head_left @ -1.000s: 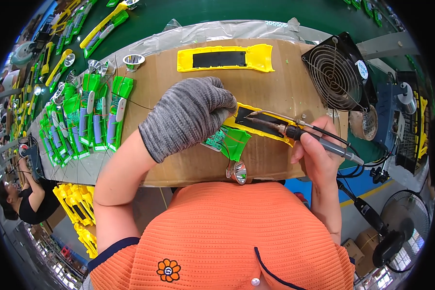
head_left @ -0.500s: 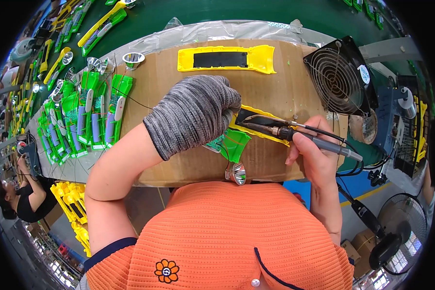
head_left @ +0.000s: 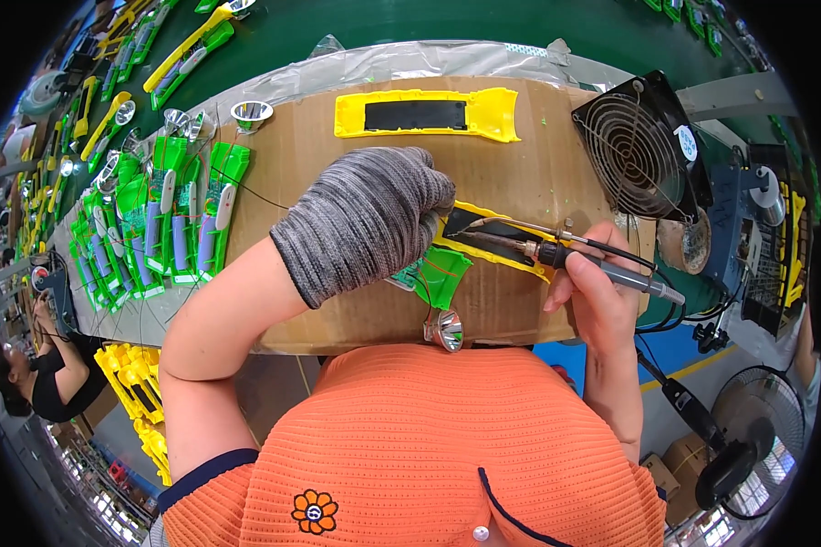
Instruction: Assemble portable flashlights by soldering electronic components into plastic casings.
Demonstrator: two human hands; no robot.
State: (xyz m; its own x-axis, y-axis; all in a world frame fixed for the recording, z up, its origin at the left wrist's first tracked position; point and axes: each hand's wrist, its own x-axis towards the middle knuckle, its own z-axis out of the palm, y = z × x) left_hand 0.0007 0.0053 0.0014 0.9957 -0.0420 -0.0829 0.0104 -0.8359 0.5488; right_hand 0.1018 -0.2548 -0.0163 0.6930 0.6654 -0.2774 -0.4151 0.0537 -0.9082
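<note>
My left hand (head_left: 369,223), in a grey striped knit glove, is closed over the near ends of a flashlight casing. From under it come a yellow casing half (head_left: 543,271) with a black panel and a green casing half (head_left: 442,278) with a circuit board and wires. The fingertips' exact hold is hidden. A reflector cup (head_left: 448,331) hangs by wires at the cardboard's near edge. My bare right hand (head_left: 597,287) grips a soldering iron (head_left: 611,273) with a thin metal feed tube. Its tip is over the black panel, close to my left fingers.
Another yellow casing half (head_left: 493,111) lies farther back on the cardboard (head_left: 292,155). Several green casings (head_left: 219,205) with batteries and reflectors stand at left. A black fan (head_left: 639,146) and a blue solder station (head_left: 739,219) are at right. A person (head_left: 50,365) works far left.
The soldering iron's tip has shifted slightly, and its feed tube sits a little differently over the panel. My left hand has barely moved.
</note>
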